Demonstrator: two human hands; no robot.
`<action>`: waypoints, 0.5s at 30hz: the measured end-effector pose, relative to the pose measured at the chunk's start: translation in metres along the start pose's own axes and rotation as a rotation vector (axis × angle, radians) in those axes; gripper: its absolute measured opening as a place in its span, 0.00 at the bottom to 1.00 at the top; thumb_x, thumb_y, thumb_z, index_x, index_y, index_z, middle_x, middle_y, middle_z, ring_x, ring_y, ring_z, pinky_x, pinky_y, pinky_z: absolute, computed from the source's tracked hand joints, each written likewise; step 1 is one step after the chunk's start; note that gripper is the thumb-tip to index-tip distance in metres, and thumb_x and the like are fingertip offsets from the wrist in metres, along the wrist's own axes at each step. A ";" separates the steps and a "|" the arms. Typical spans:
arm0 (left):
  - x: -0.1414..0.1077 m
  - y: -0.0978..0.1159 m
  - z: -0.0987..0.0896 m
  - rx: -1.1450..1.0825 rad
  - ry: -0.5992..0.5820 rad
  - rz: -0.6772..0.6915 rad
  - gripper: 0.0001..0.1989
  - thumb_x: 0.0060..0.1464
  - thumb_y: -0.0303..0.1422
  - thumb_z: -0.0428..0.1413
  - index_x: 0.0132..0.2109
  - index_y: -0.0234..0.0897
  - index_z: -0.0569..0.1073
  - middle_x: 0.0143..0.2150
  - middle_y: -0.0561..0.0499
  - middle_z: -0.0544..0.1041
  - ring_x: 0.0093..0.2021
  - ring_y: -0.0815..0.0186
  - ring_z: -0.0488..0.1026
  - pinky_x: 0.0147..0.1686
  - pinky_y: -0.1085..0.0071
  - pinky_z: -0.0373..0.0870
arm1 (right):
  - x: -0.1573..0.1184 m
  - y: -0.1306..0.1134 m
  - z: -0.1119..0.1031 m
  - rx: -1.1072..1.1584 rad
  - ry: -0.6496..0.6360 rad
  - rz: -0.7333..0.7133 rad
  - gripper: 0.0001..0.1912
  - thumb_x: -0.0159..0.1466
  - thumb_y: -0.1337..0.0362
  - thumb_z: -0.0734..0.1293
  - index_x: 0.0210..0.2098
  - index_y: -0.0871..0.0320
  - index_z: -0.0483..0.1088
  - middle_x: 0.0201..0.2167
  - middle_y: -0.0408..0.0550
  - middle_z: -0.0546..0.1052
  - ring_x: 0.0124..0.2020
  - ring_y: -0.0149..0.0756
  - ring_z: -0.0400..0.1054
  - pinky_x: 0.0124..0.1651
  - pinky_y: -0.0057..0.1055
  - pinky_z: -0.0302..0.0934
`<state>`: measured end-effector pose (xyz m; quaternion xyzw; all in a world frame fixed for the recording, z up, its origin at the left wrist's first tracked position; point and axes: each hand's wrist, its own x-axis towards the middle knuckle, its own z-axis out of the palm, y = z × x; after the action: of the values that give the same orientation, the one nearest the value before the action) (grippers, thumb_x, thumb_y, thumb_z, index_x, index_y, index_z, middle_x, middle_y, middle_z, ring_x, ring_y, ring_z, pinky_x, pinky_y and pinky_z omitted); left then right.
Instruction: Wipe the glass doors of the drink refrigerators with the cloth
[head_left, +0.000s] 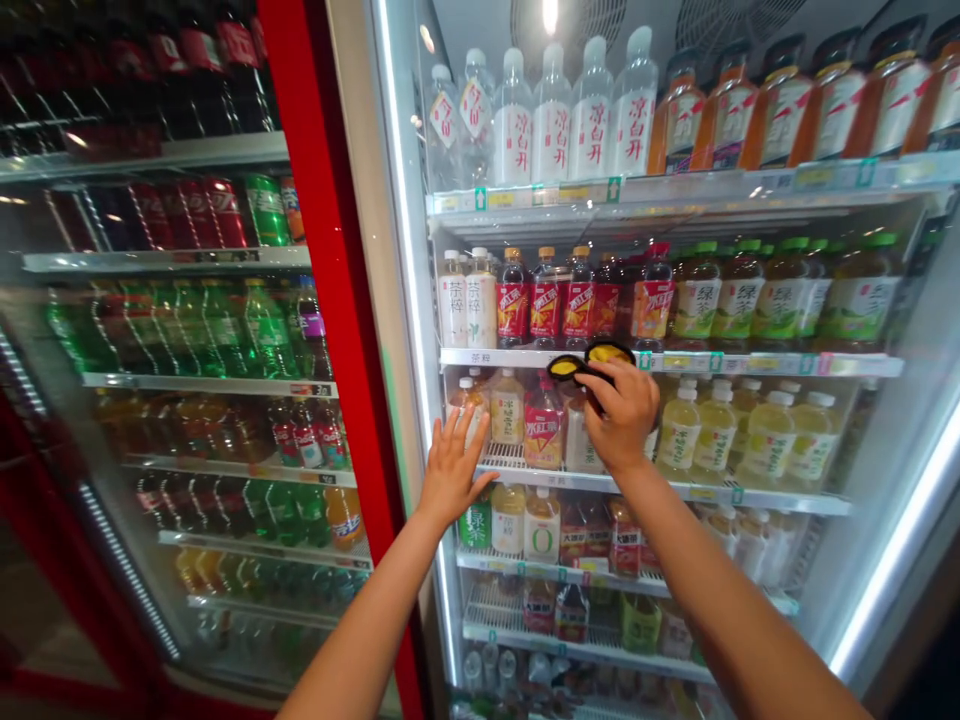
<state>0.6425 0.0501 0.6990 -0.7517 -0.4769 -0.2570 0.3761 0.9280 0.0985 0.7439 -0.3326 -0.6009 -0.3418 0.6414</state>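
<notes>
My left hand (452, 468) reaches up with its fingers spread and nothing in it, in front of the left end of the third shelf. Its fingertips overlap a pale-capped bottle (466, 395); whether they touch it I cannot tell. My right hand (624, 412) is closed on a black-rimmed thing with two yellow ovals (565, 368), which looks like a pair of glasses. It is raised before the edge of the second shelf (510, 358). Between the hands stand a red-labelled tea bottle (544, 425) and a pale yellow drink bottle (508, 408).
A lit drinks fridge (787, 505) fills the right side, with bottles on several shelves. Water bottles (553, 120) and amber bottles (727, 115) line its top. At left, a red-framed fridge (322, 150) holds cans and green bottles (266, 330) behind glass.
</notes>
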 end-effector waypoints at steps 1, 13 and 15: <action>0.000 -0.003 0.000 0.001 0.005 0.012 0.50 0.61 0.44 0.61 0.77 0.39 0.39 0.77 0.35 0.49 0.78 0.46 0.42 0.73 0.42 0.44 | 0.007 -0.012 0.009 -0.008 -0.007 -0.005 0.18 0.64 0.69 0.65 0.49 0.47 0.79 0.51 0.50 0.80 0.59 0.47 0.69 0.62 0.47 0.57; -0.016 -0.061 0.001 0.012 0.066 -0.006 0.53 0.59 0.48 0.61 0.77 0.35 0.39 0.77 0.32 0.48 0.77 0.44 0.40 0.73 0.39 0.42 | -0.037 -0.054 0.015 -0.113 -0.262 -0.324 0.27 0.67 0.72 0.62 0.62 0.48 0.71 0.65 0.48 0.72 0.69 0.44 0.60 0.71 0.48 0.47; -0.020 -0.069 -0.001 0.008 0.072 -0.027 0.51 0.60 0.48 0.61 0.77 0.36 0.41 0.77 0.32 0.47 0.77 0.43 0.40 0.72 0.38 0.43 | -0.036 -0.055 0.016 -0.147 -0.254 -0.222 0.28 0.64 0.72 0.64 0.63 0.48 0.71 0.66 0.50 0.71 0.70 0.47 0.59 0.69 0.49 0.49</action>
<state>0.5713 0.0576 0.7070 -0.7338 -0.4744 -0.2869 0.3926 0.8718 0.0836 0.7092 -0.3507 -0.6835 -0.4089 0.4926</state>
